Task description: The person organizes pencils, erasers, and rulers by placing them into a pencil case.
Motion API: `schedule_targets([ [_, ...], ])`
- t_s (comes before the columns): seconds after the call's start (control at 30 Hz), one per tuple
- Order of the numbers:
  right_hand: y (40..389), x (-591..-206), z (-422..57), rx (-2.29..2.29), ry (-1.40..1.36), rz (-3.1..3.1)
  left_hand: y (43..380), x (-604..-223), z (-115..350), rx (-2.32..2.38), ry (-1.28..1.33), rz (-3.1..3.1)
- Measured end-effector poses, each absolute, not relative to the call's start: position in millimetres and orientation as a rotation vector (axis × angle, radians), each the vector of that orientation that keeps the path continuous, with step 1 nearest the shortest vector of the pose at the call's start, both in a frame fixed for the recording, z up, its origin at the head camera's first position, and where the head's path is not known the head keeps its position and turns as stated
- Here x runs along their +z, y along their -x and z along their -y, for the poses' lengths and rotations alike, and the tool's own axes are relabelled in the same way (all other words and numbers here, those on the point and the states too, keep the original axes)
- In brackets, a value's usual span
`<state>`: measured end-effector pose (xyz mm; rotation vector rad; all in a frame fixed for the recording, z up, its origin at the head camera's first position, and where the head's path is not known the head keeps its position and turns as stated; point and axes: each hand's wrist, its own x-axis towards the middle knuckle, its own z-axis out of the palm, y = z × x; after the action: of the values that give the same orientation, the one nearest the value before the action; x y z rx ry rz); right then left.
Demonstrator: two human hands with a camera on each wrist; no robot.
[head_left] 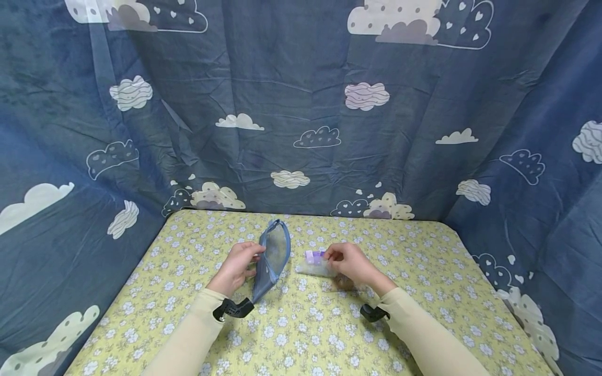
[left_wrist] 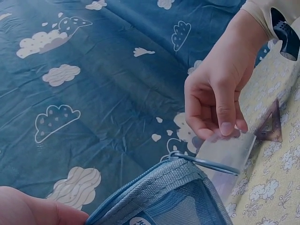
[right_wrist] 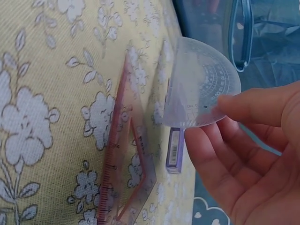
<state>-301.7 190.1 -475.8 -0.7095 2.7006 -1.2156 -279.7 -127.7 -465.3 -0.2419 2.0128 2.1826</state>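
Observation:
My left hand [head_left: 235,267] grips the side of a blue mesh zip pouch [head_left: 264,279], which stands tilted with its mouth gaping to the right. In the left wrist view, a zip pull [left_wrist: 215,165] sticks out from the pouch's corner. Between thumb and fingers, my right hand [head_left: 352,265] pinches a clear plastic protractor [right_wrist: 201,84] by its curved edge. Beyond the protractor in the right wrist view is a small purple-and-white block [right_wrist: 174,150]. A reddish transparent set square [right_wrist: 111,173] lies on the cloth near the right hand.
A yellow flowered cloth [head_left: 287,339] covers the table. Dark blue curtains [head_left: 282,68] with cloud prints hang behind it and along both sides. Black straps with camera mounts [head_left: 233,309] sit on the wrists.

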Motion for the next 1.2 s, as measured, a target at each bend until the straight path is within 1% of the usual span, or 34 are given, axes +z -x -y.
schedule_targets([
  [0.33, 296, -470, -190, -1.419, 0.517, -2.559, 279, -464, 128, 2.184, 0.232, -2.012],
  [0.6, 296, -467, -190, -1.570, 0.452, -2.430, 278, -464, 129, 2.187, 0.224, -2.008],
  [0.77, 288, -452, -185, -1.616, 0.413, -2.360, 279, -466, 128, 2.182, 0.242, -1.995],
  [0.97, 294, -455, -184, -1.705, 0.348, -2.290, 278, -464, 129, 2.179, 0.245, -1.989],
  [1.2, 293, -447, -180, -1.785, 0.309, -2.211, 279, -465, 129, 2.176, 0.241, -2.002],
])
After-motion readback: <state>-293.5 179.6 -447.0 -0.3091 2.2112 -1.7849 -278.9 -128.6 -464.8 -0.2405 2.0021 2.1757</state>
